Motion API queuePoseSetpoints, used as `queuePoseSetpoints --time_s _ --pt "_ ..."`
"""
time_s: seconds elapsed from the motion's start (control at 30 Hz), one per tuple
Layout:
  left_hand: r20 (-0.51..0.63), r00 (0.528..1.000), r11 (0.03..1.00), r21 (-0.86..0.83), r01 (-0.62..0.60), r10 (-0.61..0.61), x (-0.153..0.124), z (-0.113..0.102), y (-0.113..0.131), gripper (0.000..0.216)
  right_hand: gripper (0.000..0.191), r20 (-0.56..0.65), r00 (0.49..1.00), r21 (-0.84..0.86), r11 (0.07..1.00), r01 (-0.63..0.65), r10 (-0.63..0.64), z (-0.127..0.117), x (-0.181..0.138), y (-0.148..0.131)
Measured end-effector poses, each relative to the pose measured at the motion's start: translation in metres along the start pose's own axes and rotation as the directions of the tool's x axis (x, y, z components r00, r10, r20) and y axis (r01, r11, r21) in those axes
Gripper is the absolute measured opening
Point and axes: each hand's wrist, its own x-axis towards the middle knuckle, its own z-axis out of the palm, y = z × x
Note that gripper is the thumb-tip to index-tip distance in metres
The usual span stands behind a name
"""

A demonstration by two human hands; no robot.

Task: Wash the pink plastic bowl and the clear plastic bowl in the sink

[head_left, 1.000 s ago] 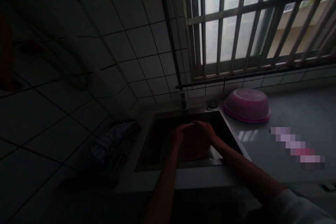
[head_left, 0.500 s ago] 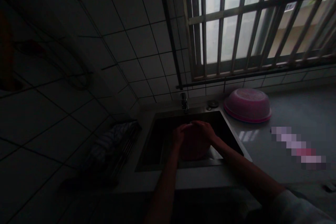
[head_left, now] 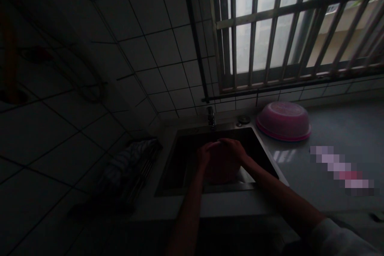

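Note:
A dark pinkish-red basin [head_left: 223, 164] is in the metal sink [head_left: 177, 168], tilted up on its side or nearly so; the dimness hides its exact pose. My left hand [head_left: 204, 153] is closed on the left of its upper rim. On the upper right of the same rim, my right hand [head_left: 234, 149] grips it, fingers bent over the edge. The two hands are close together. Their fingertips are partly lost in shadow. Behind them the faucet [head_left: 211, 118] stands at the sink's back edge.
An upside-down pink basin [head_left: 283, 120] rests on the counter [head_left: 339, 124] right of the sink. A pixelated patch [head_left: 342, 167] covers something nearby. Left of the sink, a striped cloth [head_left: 129, 158] lies over a dark rack [head_left: 145, 168]. A barred window [head_left: 270, 40] is above.

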Motion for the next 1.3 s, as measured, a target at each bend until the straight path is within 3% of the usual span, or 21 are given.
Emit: queuePoseSetpoints --time_s 0.17,0.23,0.37,0.47,0.53,0.6,0.77,0.83,0.93,1.03,1.2,1.3 --pt "-0.18 0.98 0.994 -0.078 0.073 -0.086 0.003 -0.007 -0.001 0.05 0.039 -0.085 0.977 -0.028 0.979 -0.201 0.198 -0.016 0.004 0.018" --pt "-0.179 0.978 0.992 -0.073 0.099 -0.11 0.003 -0.007 0.0 0.047 0.038 -0.118 0.963 -0.039 0.968 -0.248 0.242 -0.022 0.003 0.026" --pt "-0.088 0.994 0.997 0.014 0.072 -0.071 0.002 0.001 0.003 0.05 0.041 -0.056 0.992 -0.044 0.992 -0.12 0.117 -0.012 0.0 0.017" --pt "-0.001 1.0 1.0 -0.018 -0.007 0.007 0.0 0.005 0.005 0.053 0.048 0.051 0.998 -0.028 0.999 0.031 -0.03 0.005 0.0 -0.002" --pt "0.044 0.999 0.999 -0.045 0.001 0.001 0.0 0.004 0.004 0.048 0.052 0.073 0.995 -0.017 0.997 0.07 -0.069 0.01 0.001 -0.009" --pt "0.012 0.999 0.998 -0.054 0.041 -0.041 0.001 0.001 0.003 0.051 0.053 0.047 0.998 -0.01 0.999 0.044 -0.043 0.006 0.003 -0.005" --pt "-0.139 0.978 0.985 -0.09 0.147 -0.158 0.005 -0.004 0.004 0.055 0.042 -0.072 0.982 -0.034 0.983 -0.178 0.175 -0.013 0.002 0.022" --pt "-0.092 0.985 0.986 -0.088 0.139 -0.147 0.005 -0.001 0.006 0.05 0.043 -0.073 0.986 -0.066 0.985 -0.158 0.153 -0.012 0.0 0.022" --pt "0.011 0.996 0.994 -0.049 0.094 -0.094 0.002 0.004 0.006 0.047 0.05 -0.021 1.0 -0.073 0.997 -0.018 0.016 -0.001 -0.002 0.007" --pt "0.023 0.998 0.998 0.0 0.066 -0.066 0.001 0.004 0.003 0.046 0.052 0.038 0.998 -0.05 0.997 0.053 -0.051 0.007 0.0 -0.006" --pt "-0.135 0.98 0.989 -0.053 0.138 -0.144 0.003 -0.007 -0.002 0.047 0.043 -0.05 0.991 -0.031 0.992 -0.124 0.122 -0.009 0.004 0.013" --pt "-0.149 0.979 0.988 -0.076 0.132 -0.142 0.004 -0.009 0.0 0.046 0.039 -0.093 0.979 -0.029 0.982 -0.187 0.183 -0.016 0.0 0.023"
